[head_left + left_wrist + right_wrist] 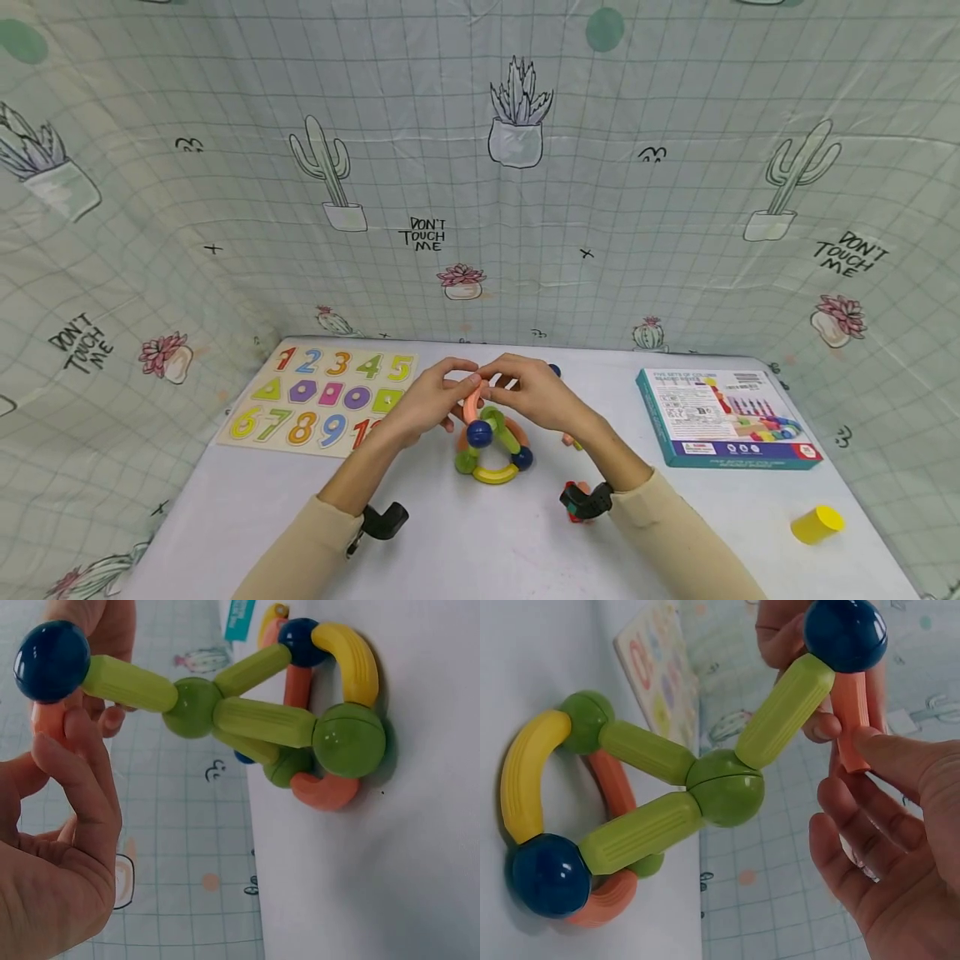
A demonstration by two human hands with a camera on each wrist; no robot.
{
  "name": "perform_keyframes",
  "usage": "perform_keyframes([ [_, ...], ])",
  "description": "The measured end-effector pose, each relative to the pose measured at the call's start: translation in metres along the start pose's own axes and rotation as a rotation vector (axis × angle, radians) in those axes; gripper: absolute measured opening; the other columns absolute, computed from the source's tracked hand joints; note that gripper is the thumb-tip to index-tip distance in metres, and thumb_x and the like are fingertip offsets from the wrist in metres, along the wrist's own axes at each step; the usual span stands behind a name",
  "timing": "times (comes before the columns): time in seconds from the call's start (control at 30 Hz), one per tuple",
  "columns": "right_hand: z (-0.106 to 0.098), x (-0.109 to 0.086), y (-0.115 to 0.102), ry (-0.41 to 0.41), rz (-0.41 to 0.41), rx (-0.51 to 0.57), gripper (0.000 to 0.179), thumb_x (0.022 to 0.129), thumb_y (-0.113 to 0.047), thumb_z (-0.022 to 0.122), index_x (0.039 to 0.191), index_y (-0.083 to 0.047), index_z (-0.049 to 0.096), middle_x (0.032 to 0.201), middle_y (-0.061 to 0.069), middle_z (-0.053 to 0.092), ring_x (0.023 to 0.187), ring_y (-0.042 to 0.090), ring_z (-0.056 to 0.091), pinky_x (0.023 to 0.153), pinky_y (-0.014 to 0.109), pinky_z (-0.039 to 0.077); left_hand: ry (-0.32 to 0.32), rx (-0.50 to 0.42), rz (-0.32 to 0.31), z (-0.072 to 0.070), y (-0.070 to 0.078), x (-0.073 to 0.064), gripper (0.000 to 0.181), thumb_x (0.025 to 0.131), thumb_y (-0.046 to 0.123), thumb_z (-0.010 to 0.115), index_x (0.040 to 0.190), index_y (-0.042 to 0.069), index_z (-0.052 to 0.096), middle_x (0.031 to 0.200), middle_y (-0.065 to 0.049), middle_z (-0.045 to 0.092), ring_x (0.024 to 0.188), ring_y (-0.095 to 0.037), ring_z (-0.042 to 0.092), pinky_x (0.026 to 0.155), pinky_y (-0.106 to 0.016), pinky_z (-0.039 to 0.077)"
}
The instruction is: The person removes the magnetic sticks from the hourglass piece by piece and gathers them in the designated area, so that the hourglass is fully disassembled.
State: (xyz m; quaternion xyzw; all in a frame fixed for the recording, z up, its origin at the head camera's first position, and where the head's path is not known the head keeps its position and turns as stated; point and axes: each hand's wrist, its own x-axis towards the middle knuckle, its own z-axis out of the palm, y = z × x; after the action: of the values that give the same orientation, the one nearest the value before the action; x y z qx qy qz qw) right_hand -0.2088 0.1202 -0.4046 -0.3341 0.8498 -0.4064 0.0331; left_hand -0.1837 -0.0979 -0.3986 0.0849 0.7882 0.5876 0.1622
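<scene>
My left hand (pixel 427 404) and right hand (pixel 536 396) meet above a magnetic stick-and-ball structure. Both pinch a curved orange magnetic stick (pixel 851 724), whose lower end sits against a blue ball (pixel 846 634). From that ball a light green stick (pixel 135 684) runs to a green ball (pixel 193 707), where further green sticks spread down to the base. The base is a ring of a yellow curved stick (pixel 495 475), orange curved sticks (pixel 326 791), and blue and green balls (pixel 349 741), resting on the white table. The right thumb presses along the orange stick in the right wrist view.
A wooden number-and-shape board (pixel 255 400) lies at the back left. At the right is a teal-edged toy box (pixel 727 417), with a yellow cylinder (pixel 816 525) nearer the front. Small red pieces (pixel 576 512) lie beneath the right wrist. A patterned curtain (pixel 517 208) hangs behind.
</scene>
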Motion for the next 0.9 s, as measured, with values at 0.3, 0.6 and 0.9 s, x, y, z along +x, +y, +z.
perform_keyframes([
  [0.3,-0.003,0.000,0.007,0.052,0.010,-0.017,0.021,0.097,-0.032,0.069,0.116,-0.024,0.072,0.109,-0.011,0.066,0.094,0.011,0.062,0.079,0.032,0.054,-0.014,0.055,-0.028,-0.003,0.001,-0.003,0.042,0.105,0.039,0.052,0.140,0.015,0.053,0.096,-0.004,0.074,0.073,-0.020,0.063,0.055,-0.028,0.049],
  [0.6,-0.009,-0.003,0.011,0.138,0.096,-0.013,0.020,0.096,-0.031,0.071,0.112,-0.019,0.071,0.103,-0.006,0.069,0.087,0.011,0.065,0.073,0.031,0.055,-0.003,0.035,-0.048,-0.010,0.000,-0.008,0.048,0.103,0.045,0.053,0.143,0.018,0.051,0.101,-0.008,0.072,0.079,-0.027,0.073,0.059,-0.031,0.052],
  [0.9,-0.014,-0.010,0.013,0.167,0.168,0.042,0.023,0.096,-0.030,0.070,0.116,-0.017,0.067,0.095,-0.003,0.071,0.084,0.015,0.066,0.071,0.035,0.054,-0.004,0.076,0.050,-0.009,0.003,-0.010,0.058,0.091,0.039,0.075,0.140,0.019,0.052,0.107,-0.008,0.069,0.082,-0.022,0.073,0.069,-0.040,0.057],
])
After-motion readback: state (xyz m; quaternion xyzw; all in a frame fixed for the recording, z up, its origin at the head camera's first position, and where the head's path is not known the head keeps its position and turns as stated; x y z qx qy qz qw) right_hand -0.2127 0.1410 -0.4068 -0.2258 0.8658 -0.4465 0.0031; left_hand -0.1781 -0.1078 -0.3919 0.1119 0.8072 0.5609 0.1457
